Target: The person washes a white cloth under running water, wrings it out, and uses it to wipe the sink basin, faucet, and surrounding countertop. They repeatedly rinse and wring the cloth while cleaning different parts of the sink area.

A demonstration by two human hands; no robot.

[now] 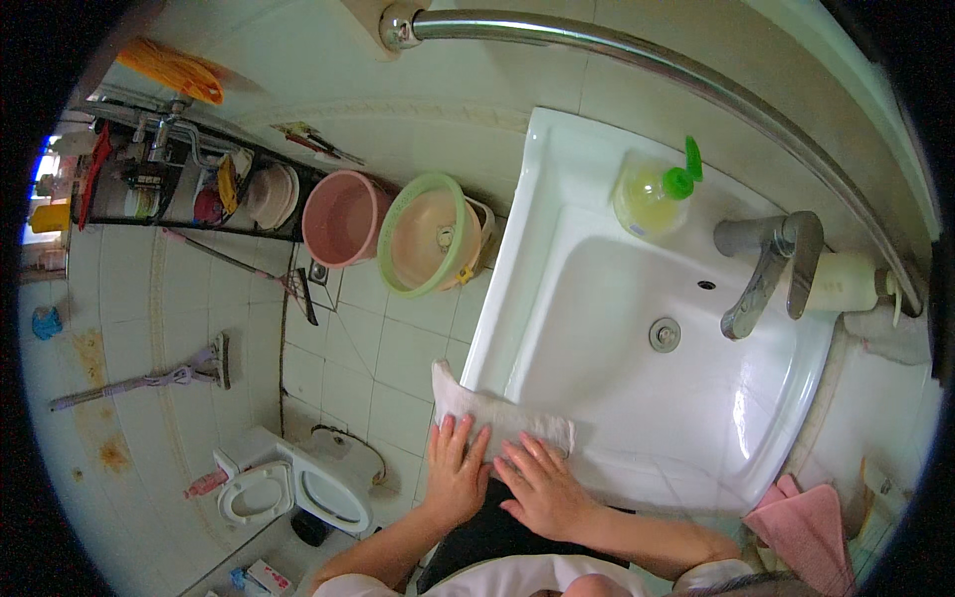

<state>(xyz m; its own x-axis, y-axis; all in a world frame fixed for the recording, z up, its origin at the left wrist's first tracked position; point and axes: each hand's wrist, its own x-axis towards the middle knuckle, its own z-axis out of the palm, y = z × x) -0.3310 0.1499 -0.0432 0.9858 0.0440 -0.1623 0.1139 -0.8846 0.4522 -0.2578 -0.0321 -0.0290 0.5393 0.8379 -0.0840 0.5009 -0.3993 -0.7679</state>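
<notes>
A damp-looking white cloth (507,422) lies flat over the near left corner of a white ceramic washbasin (627,477). One end of it overhangs the basin's left edge. My left hand (456,470) presses on the cloth with its fingers spread. Beside it, my right hand (545,489) also lies palm down, its fingertips on the cloth near its right end. Neither hand is curled around the cloth. The bowl's metal drain (665,335) is beyond my hands, with the chrome faucet (772,261) at the back right.
A soap pump bottle (653,198) stands on the basin's back ledge, under a curved metal rail (634,45). A pink cloth (806,530) hangs at the right. Left are a pink bucket (343,216), a green-rimmed basin (421,235), a toilet (298,485) and a black shelf (268,227).
</notes>
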